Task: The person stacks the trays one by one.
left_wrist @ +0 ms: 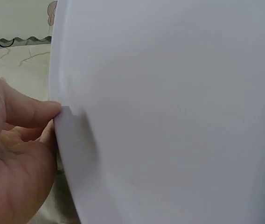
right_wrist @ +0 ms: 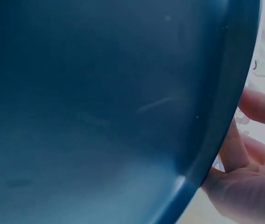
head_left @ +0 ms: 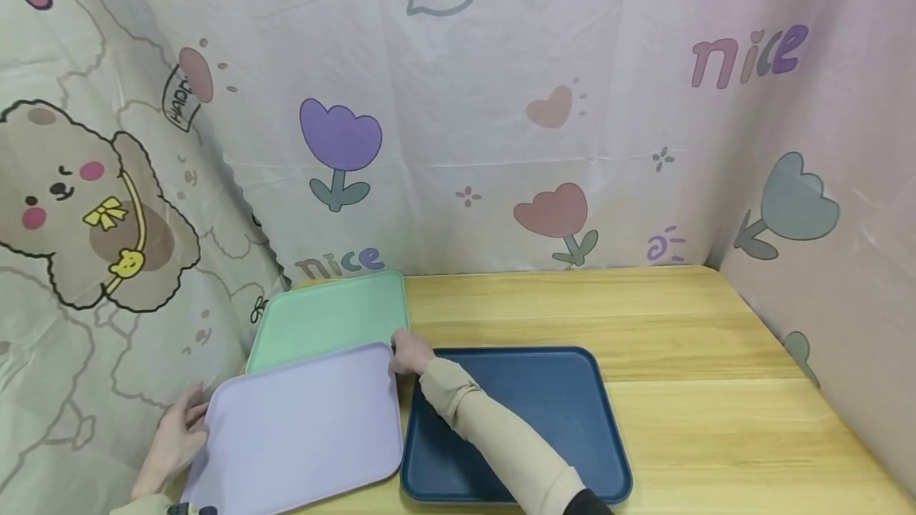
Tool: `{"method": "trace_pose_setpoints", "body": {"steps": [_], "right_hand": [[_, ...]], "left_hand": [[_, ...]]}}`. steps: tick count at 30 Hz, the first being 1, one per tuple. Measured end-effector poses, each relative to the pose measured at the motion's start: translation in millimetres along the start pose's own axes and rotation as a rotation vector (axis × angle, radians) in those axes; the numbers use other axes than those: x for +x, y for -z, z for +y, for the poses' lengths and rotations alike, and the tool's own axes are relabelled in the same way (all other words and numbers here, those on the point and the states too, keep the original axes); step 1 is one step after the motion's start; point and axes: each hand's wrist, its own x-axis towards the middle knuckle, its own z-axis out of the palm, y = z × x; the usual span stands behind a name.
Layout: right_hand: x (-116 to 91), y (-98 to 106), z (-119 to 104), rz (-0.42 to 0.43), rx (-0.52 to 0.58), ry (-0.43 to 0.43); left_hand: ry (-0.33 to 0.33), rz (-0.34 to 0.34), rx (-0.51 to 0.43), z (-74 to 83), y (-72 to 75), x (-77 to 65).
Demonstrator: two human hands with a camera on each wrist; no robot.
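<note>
- Pinching the left rim of the purple tray (head_left: 300, 427) with the left hand (head_left: 175, 435), most fingertips hidden behind it; near left corner cut off by the frame.
- Just right, on the worktop (head_left: 687, 404), a blue tray (head_left: 565, 412), partly covered by a beige sleeve (head_left: 501, 435).
- Right hand (head_left: 411, 352) by the purple tray's far right corner; cannot tell whether pinching, with fingertips hidden past the blue rim in the right wrist view.
- Farther back, a green tray (head_left: 336, 312), near part hidden by the purple tray.
- Beyond, printed cloth (head_left: 458, 102), cut off above.
</note>
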Motion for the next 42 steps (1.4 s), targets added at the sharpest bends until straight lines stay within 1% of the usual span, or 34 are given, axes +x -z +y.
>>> {"method": "trace_pose_setpoints", "body": {"steps": [2,7,10,11,14,17,21,24,26,27,29,32,34,37,41,42], "right_hand": [[0.0,0.8,-0.2,0.014,0.032,0.002],[0.4,2.5,0.3,0.035,0.146,0.012],[1.1,3.8,2.2,0.044,0.233,0.032],[1.3,4.2,3.2,0.045,0.259,0.04],[2.6,5.0,6.9,0.049,0.328,0.057],[4.0,6.8,9.8,0.039,0.425,0.057],[5.1,11.5,10.6,0.02,0.577,0.051],[5.7,15.4,10.9,0.029,0.647,0.063],[5.5,18.0,11.4,0.042,0.678,0.076],[5.2,19.4,11.8,0.048,0.689,0.08],[4.9,22.5,12.7,0.059,0.714,0.087],[3.4,28.2,13.7,0.066,0.757,0.094],[2.5,32.3,14.4,0.075,0.785,0.105],[1.4,37.8,15.9,0.084,0.801,0.126],[0.5,44.4,19.2,0.103,0.801,0.144],[0.4,46.4,20.7,0.111,0.802,0.144]], "left_hand": [[0.013,0.006,0.01,1.5,0.9,0.9],[0.007,0.054,0.06,5.7,2.3,0.9],[0.036,0.07,0.078,8.0,3.0,0.4],[0.053,0.064,0.08,9.1,3.1,0.5],[0.101,0.036,0.056,12.3,3.6,1.8],[0.14,0.01,0.025,15.1,3.2,4.1],[0.184,0.0,-0.019,17.3,2.8,6.6],[0.227,-0.007,-0.071,19.6,2.8,9.1],[0.24,-0.001,-0.098,21.2,3.1,10.8],[0.238,0.005,-0.108,22.0,3.5,11.4],[0.214,0.021,-0.124,24.0,5.0,12.0],[0.154,0.056,-0.13,27.5,7.6,11.6],[0.111,0.073,-0.151,30.4,9.3,11.2],[0.069,0.1,-0.17,34.5,10.5,11.0],[0.023,0.113,-0.253,40.5,8.8,11.1],[0.013,0.112,-0.296,42.1,7.2,11.9]]}}
